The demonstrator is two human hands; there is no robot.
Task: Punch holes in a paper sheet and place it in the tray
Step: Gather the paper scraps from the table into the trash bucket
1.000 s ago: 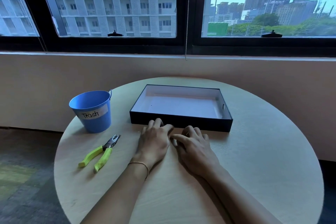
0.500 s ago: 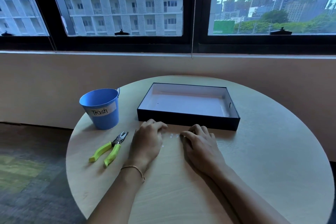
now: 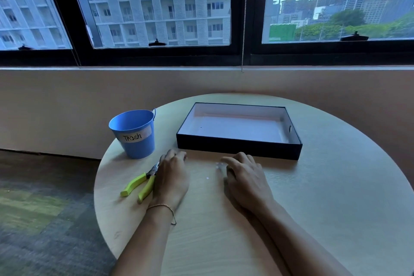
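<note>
white sheet (image 3: 237,129) flat inside black tray (image 3: 237,150)

Office-type rm: carpet-tile floor (image 3: 40,219), round table (image 3: 313,208), big windows (image 3: 156,4) w/ high-rise bldgs outside.

A round pale wooden table (image 3: 336,208) stands on grey-green carpet (image 3: 44,219) beneath black-framed windows (image 3: 246,56) showing daylit city buildings.

Punch (image 3: 143,180) head partly hidden behind left hand (image 3: 172,177). Specks (image 3: 207,178) on surface (image 3: 324,197) too small to ID. Both forearms cut off at bottom edge.
</note>
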